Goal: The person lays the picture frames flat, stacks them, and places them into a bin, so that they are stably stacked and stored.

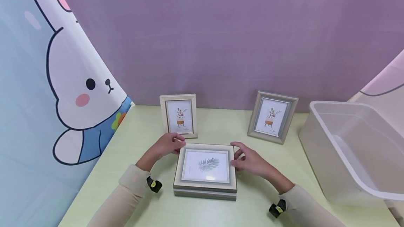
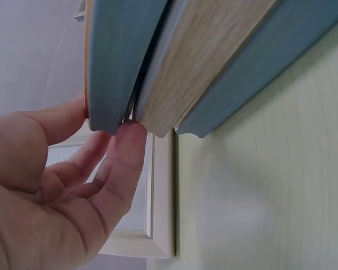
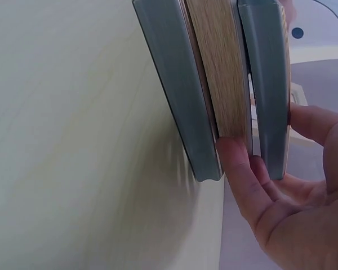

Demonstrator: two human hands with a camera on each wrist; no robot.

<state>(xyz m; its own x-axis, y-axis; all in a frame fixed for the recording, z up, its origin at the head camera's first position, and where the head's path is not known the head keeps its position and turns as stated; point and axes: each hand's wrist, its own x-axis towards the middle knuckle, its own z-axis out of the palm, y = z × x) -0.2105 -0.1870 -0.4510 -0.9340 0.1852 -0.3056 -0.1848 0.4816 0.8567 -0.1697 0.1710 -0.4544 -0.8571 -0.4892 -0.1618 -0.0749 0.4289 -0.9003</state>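
A stack of picture frames [image 1: 205, 185] lies on the table in front of me, three deep in the wrist views. The top picture frame [image 1: 206, 165] has a cream border and a grey leaf print. At its far left corner my left hand [image 1: 167, 145] pinches it, thumb on the face and a fingertip at the gap beneath. My right hand [image 1: 250, 160] pinches the right edge, its thumb on the face. Below are a wood-sided frame [image 2: 205, 53], touched by a right fingertip [image 3: 232, 151], and a blue-grey frame [image 3: 177, 90] on the table.
Two picture frames with plant-pot prints stand behind the stack, a cream one [image 1: 194, 115] at left and a silver-grey one [image 1: 290, 118] at right. A large translucent plastic bin [image 1: 328, 157] occupies the table's right side. A purple backdrop [image 1: 221, 45] closes off the rear.
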